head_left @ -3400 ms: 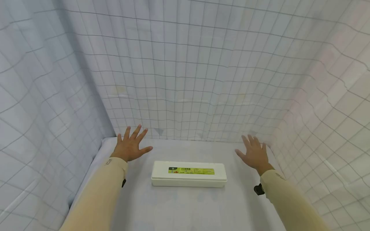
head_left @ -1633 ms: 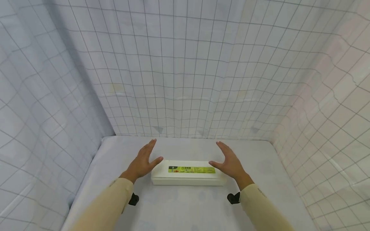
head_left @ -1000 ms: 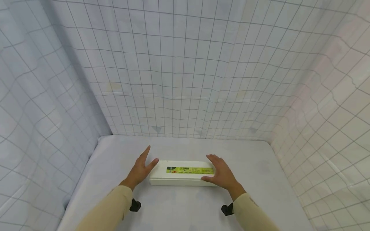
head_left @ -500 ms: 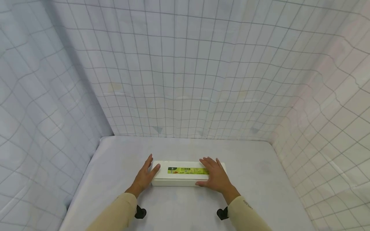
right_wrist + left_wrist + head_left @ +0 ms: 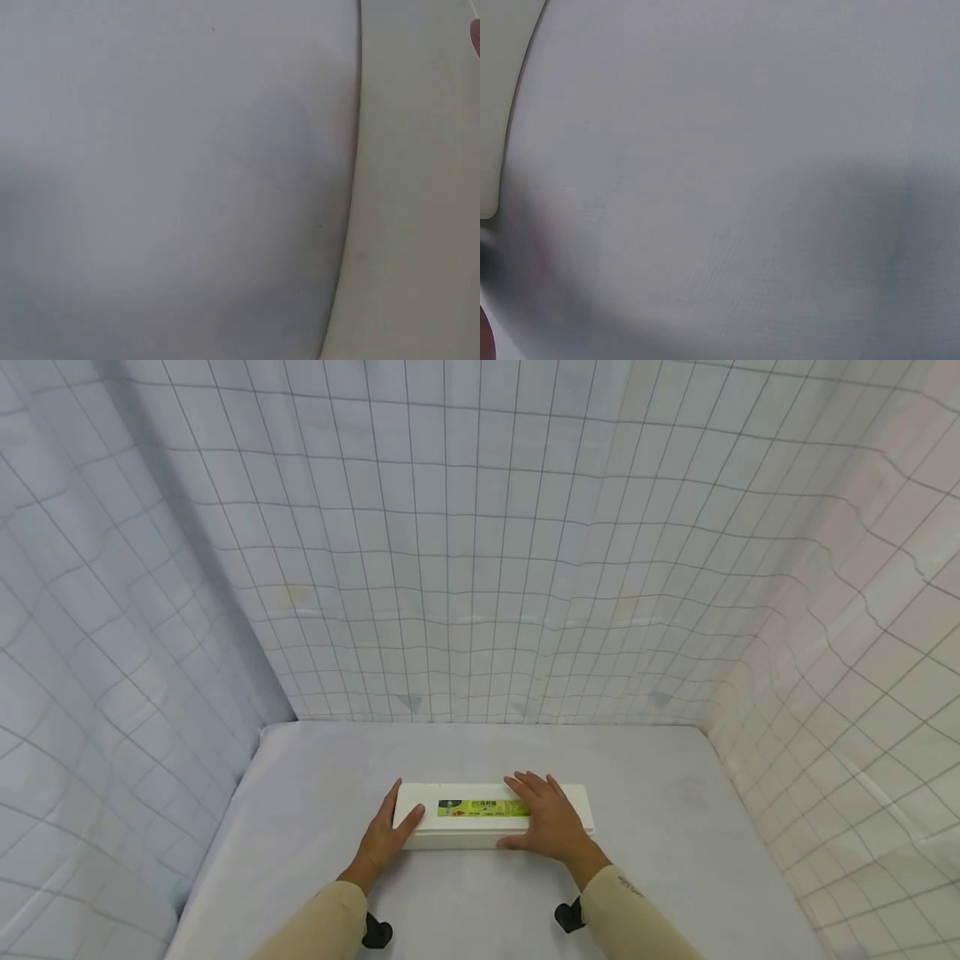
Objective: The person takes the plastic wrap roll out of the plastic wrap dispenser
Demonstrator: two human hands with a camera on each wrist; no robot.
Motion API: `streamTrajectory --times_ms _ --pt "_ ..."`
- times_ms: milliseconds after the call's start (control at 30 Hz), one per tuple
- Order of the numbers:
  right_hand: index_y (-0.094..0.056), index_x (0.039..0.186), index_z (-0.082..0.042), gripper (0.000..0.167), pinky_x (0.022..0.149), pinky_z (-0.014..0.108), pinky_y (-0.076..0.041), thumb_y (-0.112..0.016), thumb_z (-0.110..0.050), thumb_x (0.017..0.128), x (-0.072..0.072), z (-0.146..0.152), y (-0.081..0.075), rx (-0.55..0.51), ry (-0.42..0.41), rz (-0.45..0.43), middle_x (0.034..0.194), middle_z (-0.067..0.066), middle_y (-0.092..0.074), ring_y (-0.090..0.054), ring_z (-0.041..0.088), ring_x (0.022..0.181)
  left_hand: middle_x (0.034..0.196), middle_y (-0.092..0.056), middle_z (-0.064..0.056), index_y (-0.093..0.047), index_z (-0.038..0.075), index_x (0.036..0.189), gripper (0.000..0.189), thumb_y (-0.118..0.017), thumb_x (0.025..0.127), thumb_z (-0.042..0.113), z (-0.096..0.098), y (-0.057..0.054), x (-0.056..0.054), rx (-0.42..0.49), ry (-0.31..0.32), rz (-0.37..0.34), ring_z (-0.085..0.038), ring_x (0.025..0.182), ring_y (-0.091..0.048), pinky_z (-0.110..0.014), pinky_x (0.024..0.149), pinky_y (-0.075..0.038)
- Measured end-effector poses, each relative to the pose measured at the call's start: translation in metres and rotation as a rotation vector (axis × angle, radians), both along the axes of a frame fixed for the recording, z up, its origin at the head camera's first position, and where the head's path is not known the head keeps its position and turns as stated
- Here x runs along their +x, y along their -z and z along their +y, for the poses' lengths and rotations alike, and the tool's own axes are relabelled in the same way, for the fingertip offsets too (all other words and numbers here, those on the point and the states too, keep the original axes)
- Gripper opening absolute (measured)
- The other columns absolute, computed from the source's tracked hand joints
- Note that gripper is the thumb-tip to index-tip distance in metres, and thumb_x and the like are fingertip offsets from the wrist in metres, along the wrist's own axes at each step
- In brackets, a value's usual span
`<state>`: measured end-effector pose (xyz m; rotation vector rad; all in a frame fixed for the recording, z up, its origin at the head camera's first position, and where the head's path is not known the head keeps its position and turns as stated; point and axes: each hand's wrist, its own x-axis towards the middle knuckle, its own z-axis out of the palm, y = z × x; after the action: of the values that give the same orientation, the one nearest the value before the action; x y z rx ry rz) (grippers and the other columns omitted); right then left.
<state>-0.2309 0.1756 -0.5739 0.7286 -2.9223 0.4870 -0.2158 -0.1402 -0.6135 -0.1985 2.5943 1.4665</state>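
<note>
Around the long white box, gridded white curtains rise behind and on both sides, well apart from it. It lies crosswise on the table, which is covered in pale cloth. The left hand holds its left end, thumb on the lid, fingers along the end. The right hand grips the right part, fingers spread over the top, thumb at the front, and hides the right end of the green label. Black pieces sit at both wrists, beside beige sleeves.
</note>
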Motion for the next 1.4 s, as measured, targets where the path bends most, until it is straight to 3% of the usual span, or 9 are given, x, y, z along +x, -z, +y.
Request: streamTrajectory --times_ms 167,300,433,633,733,933,1167,1400 --pt "-0.047 0.152 -0.023 0.110 0.121 0.051 -0.036 -0.076 -0.083 0.064 -0.004 0.001 0.006 0.131 0.028 0.114 0.152 0.002 -0.054 -0.049 0.027 0.142 0.168 -0.026 -0.020 -0.017 0.015 0.164 0.092 -0.058 0.096 0.059 0.007 0.006 0.001 0.072 -0.030 0.037 -0.046 0.154 -0.024 -0.065 0.124 -0.022" --pt "-0.046 0.153 -0.024 0.112 0.120 0.050 -0.038 -0.075 -0.084 0.063 -0.007 0.000 0.010 0.174 0.038 0.132 0.153 0.002 -0.053 -0.050 0.026 0.140 0.168 -0.025 -0.020 -0.016 0.013 0.165 0.096 -0.065 0.093 0.054 0.011 0.010 0.001 0.110 -0.051 0.050 -0.046 0.154 -0.023 -0.065 0.124 -0.022" --pt "-0.043 0.155 -0.024 0.113 0.119 0.049 -0.038 -0.075 -0.083 0.065 -0.008 -0.002 0.011 0.203 0.059 0.111 0.154 0.002 -0.051 -0.050 0.025 0.139 0.168 -0.025 -0.020 -0.015 0.011 0.164 0.107 -0.077 0.087 0.048 0.011 0.013 0.002 0.132 -0.057 0.058 -0.045 0.155 -0.023 -0.064 0.125 -0.020" --pt "-0.039 0.157 -0.025 0.109 0.120 0.045 -0.036 -0.078 -0.076 0.068 -0.003 -0.005 0.012 0.265 0.125 0.049 0.149 0.001 -0.053 -0.050 0.025 0.137 0.166 -0.033 -0.013 -0.016 0.017 0.164 0.128 -0.094 0.067 0.047 0.008 0.021 0.005 0.128 0.035 0.094 -0.040 0.154 -0.028 -0.064 0.124 -0.023" --pt "-0.040 0.156 -0.025 0.104 0.119 0.046 -0.036 -0.078 -0.072 0.071 0.002 -0.009 0.013 0.282 0.124 0.000 0.145 0.000 -0.054 -0.049 0.026 0.135 0.164 -0.036 -0.011 -0.020 0.022 0.163 0.132 -0.097 0.060 0.048 0.003 0.026 0.011 0.119 0.049 0.099 -0.038 0.153 -0.031 -0.065 0.122 -0.025" --pt "-0.045 0.150 -0.022 0.097 0.113 0.050 -0.040 -0.083 -0.063 0.071 0.002 -0.025 0.007 0.332 0.103 -0.020 0.135 0.006 -0.057 -0.052 0.030 0.128 0.160 -0.039 -0.007 -0.026 0.026 0.161 0.128 -0.099 0.058 0.045 -0.005 0.031 0.013 0.129 0.059 0.120 -0.035 0.151 -0.033 -0.065 0.123 -0.023" --pt "-0.042 0.148 -0.021 0.096 0.110 0.049 -0.042 -0.085 -0.054 0.070 -0.006 -0.040 -0.007 0.502 0.120 -0.102 0.127 0.009 -0.055 -0.050 0.030 0.120 0.158 -0.045 -0.007 -0.030 0.024 0.158 0.124 -0.099 0.057 0.044 -0.002 0.030 0.009 0.121 0.051 0.122 -0.036 0.150 -0.038 -0.064 0.123 -0.026" --pt "-0.036 0.151 -0.019 0.096 0.119 0.054 -0.033 -0.085 -0.039 0.072 -0.009 -0.041 -0.014 0.462 0.125 -0.196 0.137 0.012 -0.050 -0.045 0.033 0.131 0.158 -0.047 -0.004 -0.028 0.026 0.159 0.125 -0.099 0.057 0.046 0.001 0.026 0.007 0.099 0.043 0.124 -0.036 0.150 -0.039 -0.063 0.122 -0.027"
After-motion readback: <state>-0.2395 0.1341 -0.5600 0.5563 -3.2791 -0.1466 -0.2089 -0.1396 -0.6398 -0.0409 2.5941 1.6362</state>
